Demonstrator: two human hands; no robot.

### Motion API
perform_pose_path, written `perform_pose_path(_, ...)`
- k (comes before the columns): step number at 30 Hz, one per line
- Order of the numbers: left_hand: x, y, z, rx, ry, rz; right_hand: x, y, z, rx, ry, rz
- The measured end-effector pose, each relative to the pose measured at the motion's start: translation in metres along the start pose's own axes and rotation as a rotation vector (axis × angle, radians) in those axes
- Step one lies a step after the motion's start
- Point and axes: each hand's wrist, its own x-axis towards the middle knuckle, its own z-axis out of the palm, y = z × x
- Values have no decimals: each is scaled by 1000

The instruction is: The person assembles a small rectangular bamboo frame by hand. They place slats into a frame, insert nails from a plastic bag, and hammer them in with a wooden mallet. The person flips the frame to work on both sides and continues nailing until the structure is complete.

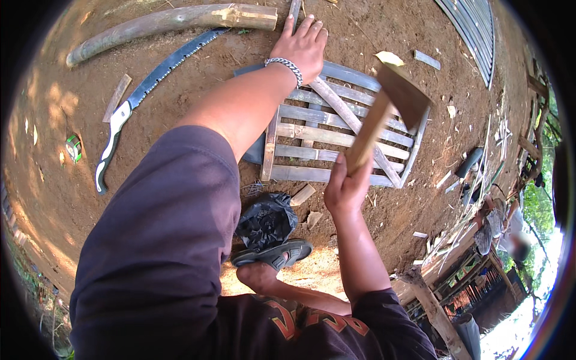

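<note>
My right hand grips the wooden handle of a hatchet. Its broad brownish head is raised, slightly blurred, over the right part of a slatted bamboo frame lying on the ground. A bamboo strip crosses the frame's slats diagonally. My left hand, with a chain bracelet at the wrist, lies with fingers stretched out at the frame's far edge. It rests on a narrow bamboo piece that shows beyond the fingertips; whether this is the same strip is hidden by the hand.
A curved pruning saw and a bamboo pole lie at left, near a green tape measure. Nails lie beside a black plastic bag by my sandalled foot. Corrugated sheet is far right; another person is at right.
</note>
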Motion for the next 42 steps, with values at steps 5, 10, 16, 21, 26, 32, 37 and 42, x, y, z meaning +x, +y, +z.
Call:
perform_pose_path(5, 3, 2, -5, 4, -10, 5, 7, 7, 12, -387, -315, 167)
perform_pose_path(10, 2, -1, -3, 22, -15, 2, 7, -7, 4, -102, -32, 74)
perform_pose_path(16, 4, -1, -5, 8, -23, 5, 4, 11, 24, -279, -55, -74)
perform_pose_path(21, 2, -1, -4, 26, -18, 13, 6, -3, 9, 15, 5, 122)
perform_pose_path(26, 6, 2, -12, 4, -28, -7, 9, 7, 17, -160, -156, 78)
perform_pose_path(32, 3, -1, -4, -2, -18, 0, 8, -16, 6, -41, -67, 262)
perform_pose_path(37, 4, 1, -7, 4, -30, -9, 4, -13, 15, -146, -173, 282)
perform_pose_path(42, 2, -1, -13, 10, -70, -20, -18, 7, -6, -250, -260, 244)
